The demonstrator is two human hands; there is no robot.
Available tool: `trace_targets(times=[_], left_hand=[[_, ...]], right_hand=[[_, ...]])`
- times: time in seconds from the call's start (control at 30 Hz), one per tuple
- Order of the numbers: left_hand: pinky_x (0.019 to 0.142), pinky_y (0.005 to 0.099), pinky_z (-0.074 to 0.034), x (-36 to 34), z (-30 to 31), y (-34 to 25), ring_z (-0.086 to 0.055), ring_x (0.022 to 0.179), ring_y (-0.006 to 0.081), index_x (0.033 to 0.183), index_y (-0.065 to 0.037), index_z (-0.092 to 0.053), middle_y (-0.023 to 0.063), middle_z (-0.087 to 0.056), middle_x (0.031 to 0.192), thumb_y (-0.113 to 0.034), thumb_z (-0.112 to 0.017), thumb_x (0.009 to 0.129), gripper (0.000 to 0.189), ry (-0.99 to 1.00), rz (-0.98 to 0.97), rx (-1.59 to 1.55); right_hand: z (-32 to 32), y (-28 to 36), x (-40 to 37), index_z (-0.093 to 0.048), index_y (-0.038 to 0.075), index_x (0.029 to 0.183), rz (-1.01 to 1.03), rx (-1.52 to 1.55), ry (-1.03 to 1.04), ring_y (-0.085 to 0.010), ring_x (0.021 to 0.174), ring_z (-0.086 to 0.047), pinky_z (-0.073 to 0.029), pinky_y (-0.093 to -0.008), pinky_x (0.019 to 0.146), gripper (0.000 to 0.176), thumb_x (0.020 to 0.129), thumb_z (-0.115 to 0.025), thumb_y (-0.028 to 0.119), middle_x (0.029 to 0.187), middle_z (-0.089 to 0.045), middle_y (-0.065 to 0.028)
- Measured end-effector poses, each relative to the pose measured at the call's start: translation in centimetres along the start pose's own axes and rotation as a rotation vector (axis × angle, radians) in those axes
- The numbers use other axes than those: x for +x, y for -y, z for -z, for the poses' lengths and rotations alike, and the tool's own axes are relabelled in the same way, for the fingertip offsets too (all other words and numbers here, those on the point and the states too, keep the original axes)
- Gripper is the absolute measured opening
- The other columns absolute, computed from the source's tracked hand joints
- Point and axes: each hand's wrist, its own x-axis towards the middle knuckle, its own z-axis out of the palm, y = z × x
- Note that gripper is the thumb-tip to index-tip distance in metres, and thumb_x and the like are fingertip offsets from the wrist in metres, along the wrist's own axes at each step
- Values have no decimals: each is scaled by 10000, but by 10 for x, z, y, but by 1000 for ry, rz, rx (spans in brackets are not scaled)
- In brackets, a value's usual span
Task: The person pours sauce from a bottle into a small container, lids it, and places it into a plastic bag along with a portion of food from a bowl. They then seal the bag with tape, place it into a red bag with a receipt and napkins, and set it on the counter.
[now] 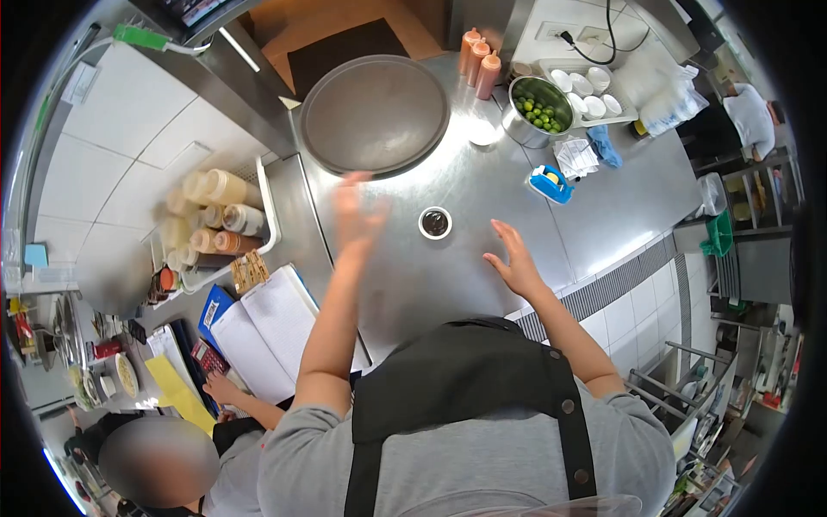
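Observation:
A small white cup of dark sauce (435, 223) stands upright on the steel counter (413, 284), between my two hands and touching neither. My left hand (357, 215) is raised to the left of the cup, blurred by motion; its fingers look apart and nothing shows in them. To the right of the cup, my right hand (515, 263) hovers with fingers stretched out and thumb apart, holding nothing. Beyond my left hand lies a large round brown tray (375, 114).
Sauce bottles (480, 65), a pot of limes (538, 112), a blue tape dispenser (550, 184) and a tub of white cups (633, 108) stand at the back right. On the left are a bottle crate (274, 207), an open notebook (267, 332) and a co-worker's hand (222, 388).

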Motion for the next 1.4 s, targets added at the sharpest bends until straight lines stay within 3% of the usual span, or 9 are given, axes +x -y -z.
trace_targets(times=[0.07, 0.13, 0.23, 0.43, 0.63, 0.97, 1.13, 1.23, 1.4], left_hand=[[1142, 462, -374, -21, -46, -27, -433, 1369, 374, 1407, 5, -491, 215, -475, 1462, -218, -852, 747, 784, 455, -52, 88], [1071, 453, -450, -40, -89, -20, -513, 1271, 373, 1444, 1, -440, 221, -568, 1323, -224, -896, 674, 923, 433, -144, 150], [1084, 451, -444, -37, -105, -25, -504, 1281, 383, 1479, -15, -400, 219, -561, 1338, -139, -843, 692, 911, 601, 64, 137], [983, 459, -500, -17, -72, -25, -580, 1143, 399, 1399, 64, -453, 237, -619, 1224, -89, -856, 610, 899, 361, 121, 107], [1049, 446, -477, 22, -28, 88, -584, 1198, 415, 1358, 42, -510, 261, -618, 1243, -98, -823, 620, 814, -14, 262, 293], [1114, 529, -376, 43, 28, 172, -495, 1256, 495, 1456, 42, -312, 343, -525, 1318, -133, -876, 660, 991, 63, 531, 508], [1193, 556, -238, 9, 5, 129, -274, 1439, 486, 1539, 36, -216, 360, -283, 1526, -148, -831, 743, 1022, -34, 458, 531], [1211, 607, -125, -28, -25, 91, -99, 1519, 454, 1568, -23, -217, 329, -131, 1605, -223, -801, 801, 984, -114, 309, 501], [1198, 643, -97, -122, -65, 22, -100, 1516, 469, 1563, -54, -271, 260, -145, 1635, -250, -785, 820, 924, 11, 265, 408]], right_hand=[[-19, -18, -8, -363, 94, 1541, 3, -251, -143, -417, 1389, -379, -337, -520, 1137, 759, 903, -732, 273, 1555, -346, -209], [-30, -31, -16, -353, 93, 1547, -61, -328, -203, -432, 1425, -316, -274, -550, 1155, 780, 902, -723, 329, 1583, -301, -218], [-39, -55, -39, -357, 80, 1539, -70, -405, -244, -434, 1447, -285, -228, -564, 1171, 783, 901, -713, 362, 1598, -279, -222], [-40, -60, -47, -396, 69, 1504, -65, -526, -194, -420, 1446, -291, -211, -573, 1176, 748, 905, -675, 419, 1601, -285, -206], [-33, -55, -50, -419, 72, 1485, -102, -530, -183, -385, 1458, -285, -201, -564, 1189, 714, 919, -646, 443, 1570, -329, -190], [-28, -51, -57, -420, 73, 1484, -91, -477, -224, -371, 1449, -297, -221, -535, 1194, 705, 924, -646, 437, 1568, -335, -173], [-26, -56, -57, -429, 65, 1472, -53, -456, -224, -374, 1417, -332, -258, -531, 1167, 686, 925, -653, 412, 1539, -366, -175], [-21, -106, -38, -431, 71, 1467, -68, -224, -472, -375, 1379, -371, -289, -531, 1126, 662, 933, -650, 396, 1517, -390, -175], [94, -175, 38, -393, 76, 1499, -270, -289, -1019, -429, 1348, -380, -289, -535, 1122, 686, 944, -648, 389, 1459, -426, -221]])
